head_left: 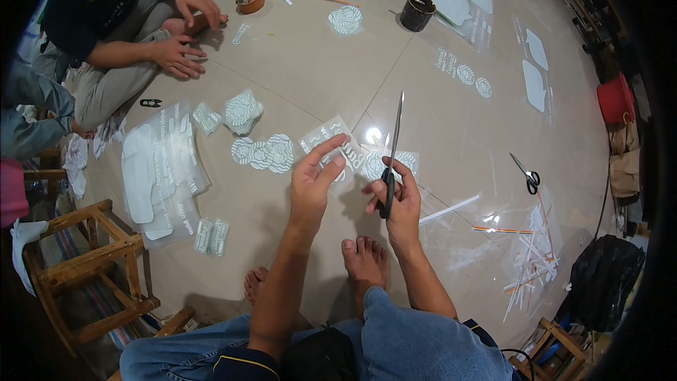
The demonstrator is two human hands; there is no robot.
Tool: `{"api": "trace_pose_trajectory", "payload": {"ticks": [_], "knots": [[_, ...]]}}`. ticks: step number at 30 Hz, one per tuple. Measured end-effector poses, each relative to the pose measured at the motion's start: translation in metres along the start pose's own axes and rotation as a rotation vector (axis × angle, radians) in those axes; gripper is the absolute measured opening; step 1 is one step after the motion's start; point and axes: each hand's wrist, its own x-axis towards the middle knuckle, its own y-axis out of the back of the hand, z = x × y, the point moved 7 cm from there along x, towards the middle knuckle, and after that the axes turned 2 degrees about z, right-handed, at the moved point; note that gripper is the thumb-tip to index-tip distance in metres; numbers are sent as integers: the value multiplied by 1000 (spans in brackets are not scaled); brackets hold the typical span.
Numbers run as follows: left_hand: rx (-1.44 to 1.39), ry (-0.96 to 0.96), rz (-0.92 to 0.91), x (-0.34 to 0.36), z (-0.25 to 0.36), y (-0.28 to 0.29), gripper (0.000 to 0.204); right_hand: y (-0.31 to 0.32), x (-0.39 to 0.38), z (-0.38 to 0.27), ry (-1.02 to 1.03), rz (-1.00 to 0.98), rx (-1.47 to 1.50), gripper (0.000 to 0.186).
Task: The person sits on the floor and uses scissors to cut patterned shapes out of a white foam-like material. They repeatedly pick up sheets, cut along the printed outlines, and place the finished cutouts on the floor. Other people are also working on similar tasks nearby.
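Note:
My left hand (314, 187) pinches a clear sheet (326, 131) with white lettering between thumb and fingers, above the tiled floor. In my right hand (402, 208) is a pair of scissors (399, 123), held by its black handles with the blades pointing up and away from me. Behind the scissors, a clear piece (409, 162) with a white wavy pattern shows in part; whether it joins the sheet I cannot tell. To the left of my left hand, wavy-patterned round cutouts (262, 153) lie on the floor, with a small stack of them (242, 111) farther off.
Printed clear sheets (185, 204) lie at left, beside a wooden stool (88, 264). A second pair of scissors (530, 180) and a heap of strips (530, 264) are at right. A dark cup (417, 14) stands far off. A co-worker's hands (180, 56) are at upper left.

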Motion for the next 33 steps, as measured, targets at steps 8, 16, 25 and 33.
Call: {"api": "trace_pose_trajectory", "payload": {"ticks": [8,16,25,33], "knots": [[106,90,-16,0,-31,20,47,-22,36,24,-35,-34,65,58],[130,109,386,-2,-54,79,52,-37,44,59,-98,-65,-14,60],[67,179,323,9,-49,101,51,12,-44,88,-343,-237,-83,70],[181,168,200,13,-39,92,61,5,-70,81,-382,-314,-115,79]]}}
